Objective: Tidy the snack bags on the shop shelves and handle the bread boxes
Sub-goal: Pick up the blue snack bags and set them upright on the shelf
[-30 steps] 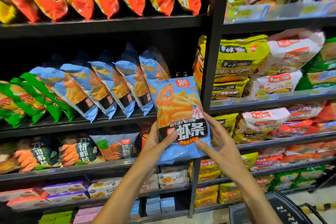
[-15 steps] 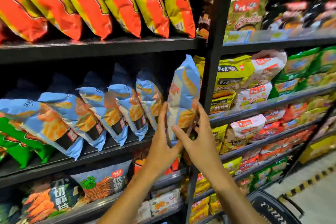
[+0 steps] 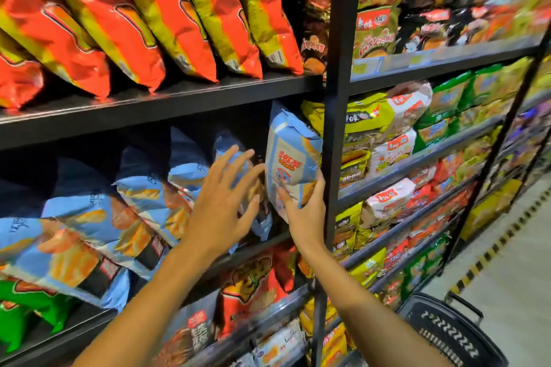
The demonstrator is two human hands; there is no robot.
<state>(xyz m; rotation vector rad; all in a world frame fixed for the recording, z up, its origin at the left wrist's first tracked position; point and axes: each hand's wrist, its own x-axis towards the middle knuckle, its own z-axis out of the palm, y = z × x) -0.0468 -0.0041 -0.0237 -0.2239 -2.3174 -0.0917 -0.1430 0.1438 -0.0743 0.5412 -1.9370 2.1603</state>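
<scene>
The right hand point(image 3: 304, 211) grips the pale blue crinkly snack bag point(image 3: 293, 164) upright at the row's end on the black shelf point(image 3: 268, 243); the left hand point(image 3: 226, 202), fingers spread, presses neighbouring blue bags point(image 3: 143, 202) aside. Next: seat it, release.

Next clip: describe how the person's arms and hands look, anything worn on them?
Both forearms are bare to the frame's lower edge, with no sleeves in view. The left hand and right hand show no gloves, rings, watch or bracelets. Nails look short and unpainted.
</scene>
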